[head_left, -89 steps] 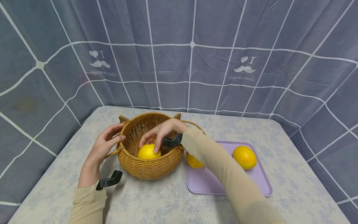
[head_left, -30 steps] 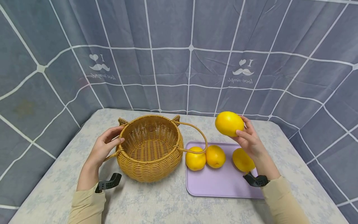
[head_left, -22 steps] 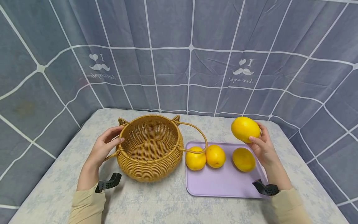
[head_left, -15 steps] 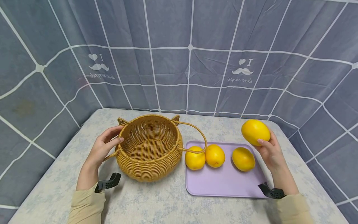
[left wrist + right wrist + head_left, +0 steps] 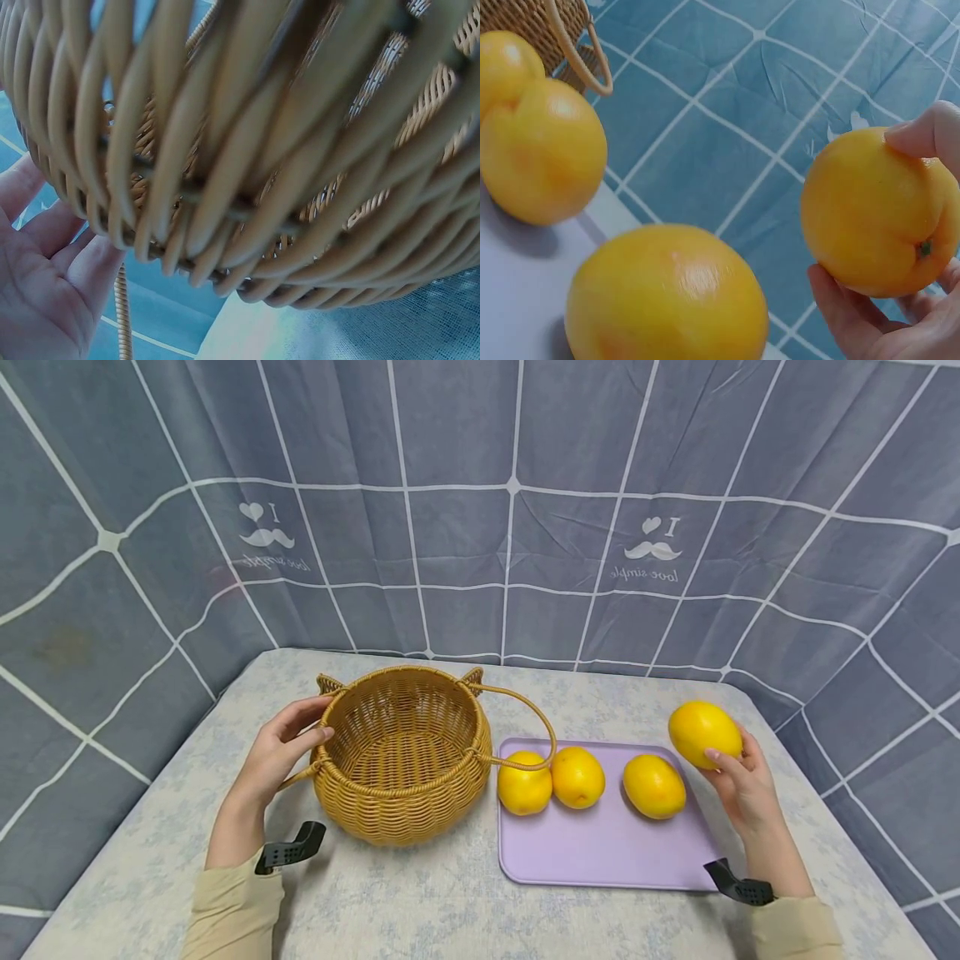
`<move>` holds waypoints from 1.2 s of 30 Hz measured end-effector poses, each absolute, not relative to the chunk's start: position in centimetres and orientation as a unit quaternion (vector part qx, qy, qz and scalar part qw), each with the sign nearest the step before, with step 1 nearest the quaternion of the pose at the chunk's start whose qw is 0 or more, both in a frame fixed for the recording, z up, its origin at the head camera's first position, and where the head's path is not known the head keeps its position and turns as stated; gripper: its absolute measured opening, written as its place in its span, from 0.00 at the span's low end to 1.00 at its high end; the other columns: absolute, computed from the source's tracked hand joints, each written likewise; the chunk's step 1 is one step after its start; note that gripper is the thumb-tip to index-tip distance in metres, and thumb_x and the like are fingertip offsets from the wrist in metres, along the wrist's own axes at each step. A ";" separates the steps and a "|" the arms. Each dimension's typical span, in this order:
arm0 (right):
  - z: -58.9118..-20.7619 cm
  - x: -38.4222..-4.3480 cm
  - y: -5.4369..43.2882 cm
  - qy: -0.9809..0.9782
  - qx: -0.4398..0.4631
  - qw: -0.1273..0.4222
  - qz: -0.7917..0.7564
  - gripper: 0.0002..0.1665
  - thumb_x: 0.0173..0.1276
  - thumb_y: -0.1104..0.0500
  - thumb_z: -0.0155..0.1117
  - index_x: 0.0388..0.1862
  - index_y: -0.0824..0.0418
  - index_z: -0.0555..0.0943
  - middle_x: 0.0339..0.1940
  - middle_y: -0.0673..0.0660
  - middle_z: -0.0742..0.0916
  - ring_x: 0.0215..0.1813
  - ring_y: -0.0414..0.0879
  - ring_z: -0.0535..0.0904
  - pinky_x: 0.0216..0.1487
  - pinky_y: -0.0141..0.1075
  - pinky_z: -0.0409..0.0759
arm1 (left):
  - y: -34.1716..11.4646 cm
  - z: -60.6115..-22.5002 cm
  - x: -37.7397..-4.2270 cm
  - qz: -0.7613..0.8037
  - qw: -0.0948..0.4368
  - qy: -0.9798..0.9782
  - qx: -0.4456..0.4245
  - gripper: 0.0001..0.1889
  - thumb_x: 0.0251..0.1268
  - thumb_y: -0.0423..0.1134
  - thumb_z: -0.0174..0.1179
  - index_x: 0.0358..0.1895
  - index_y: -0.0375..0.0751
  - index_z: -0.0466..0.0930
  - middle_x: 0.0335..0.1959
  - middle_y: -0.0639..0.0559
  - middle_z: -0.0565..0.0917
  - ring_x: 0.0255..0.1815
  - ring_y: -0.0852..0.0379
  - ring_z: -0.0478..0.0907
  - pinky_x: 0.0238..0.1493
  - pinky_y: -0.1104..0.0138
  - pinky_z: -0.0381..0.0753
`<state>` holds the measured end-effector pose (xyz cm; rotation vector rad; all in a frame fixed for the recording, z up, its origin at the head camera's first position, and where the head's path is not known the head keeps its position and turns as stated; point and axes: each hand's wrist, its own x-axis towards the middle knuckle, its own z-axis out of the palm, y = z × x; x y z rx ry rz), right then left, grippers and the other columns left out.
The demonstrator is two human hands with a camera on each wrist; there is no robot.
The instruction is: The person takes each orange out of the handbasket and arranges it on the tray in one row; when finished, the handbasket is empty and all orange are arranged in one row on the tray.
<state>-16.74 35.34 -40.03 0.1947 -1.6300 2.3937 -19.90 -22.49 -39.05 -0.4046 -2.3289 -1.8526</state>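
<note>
My right hand holds a smooth yellow fruit in the air beyond the tray's right edge, thumb on its near side. In the right wrist view this fruit shows a crease and a green stem spot. An upright, round wicker basket with two pointed ears sits left of centre, its inside bare. My left hand rests against the basket's left side, fingertips and thumb tip at the rim. The left wrist view shows relaxed fingers touching the weave.
A purple tray lies right of the basket with three similar fruits: a left one, a middle one and a right one. The basket's right handle overhangs the left fruit. A grey checked curtain surrounds the table.
Three seconds ago my right hand was inside the basket on a yellow fruit. It lifted the fruit out and carried it right, past the tray, lowering it slightly. My left hand stayed put.
</note>
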 end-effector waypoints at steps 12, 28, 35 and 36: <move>-41.5 -17.2 37.4 -0.650 0.035 0.083 0.755 0.38 0.66 0.74 0.52 0.68 0.45 0.57 0.57 0.46 0.62 0.52 0.39 0.66 0.47 0.23 0.77 | -22.6 -39.0 -19.8 -0.614 0.070 -0.774 -0.139 0.23 0.67 0.36 0.57 0.64 0.38 0.68 0.59 0.56 0.72 0.60 0.68 0.66 0.52 0.79 0.72; -43.4 -17.4 38.6 -0.726 0.002 0.002 0.687 0.35 0.64 0.69 0.58 0.58 0.38 0.56 0.54 0.51 0.62 0.46 0.35 0.71 0.45 0.23 0.76 | -22.5 -39.0 -20.0 -0.615 0.068 -0.773 -0.139 0.22 0.67 0.36 0.57 0.64 0.38 0.68 0.59 0.55 0.72 0.60 0.68 0.66 0.52 0.79 0.72; -43.2 -17.3 38.5 -0.813 0.002 -0.006 0.582 0.43 0.63 0.64 0.63 0.68 0.41 0.53 0.59 0.56 0.61 0.49 0.37 0.66 0.48 0.25 0.71 | -22.5 -39.0 -20.0 -0.617 0.068 -0.771 -0.142 0.22 0.67 0.36 0.57 0.64 0.38 0.68 0.59 0.55 0.72 0.60 0.68 0.66 0.52 0.78 0.72; -43.1 -17.3 38.5 -0.825 0.004 -0.006 0.565 0.43 0.63 0.64 0.63 0.70 0.43 0.52 0.59 0.57 0.62 0.50 0.39 0.66 0.50 0.28 0.70 | -22.5 -39.0 -20.0 -0.617 0.068 -0.771 -0.142 0.22 0.67 0.36 0.57 0.64 0.38 0.68 0.59 0.55 0.72 0.60 0.68 0.66 0.52 0.78 0.72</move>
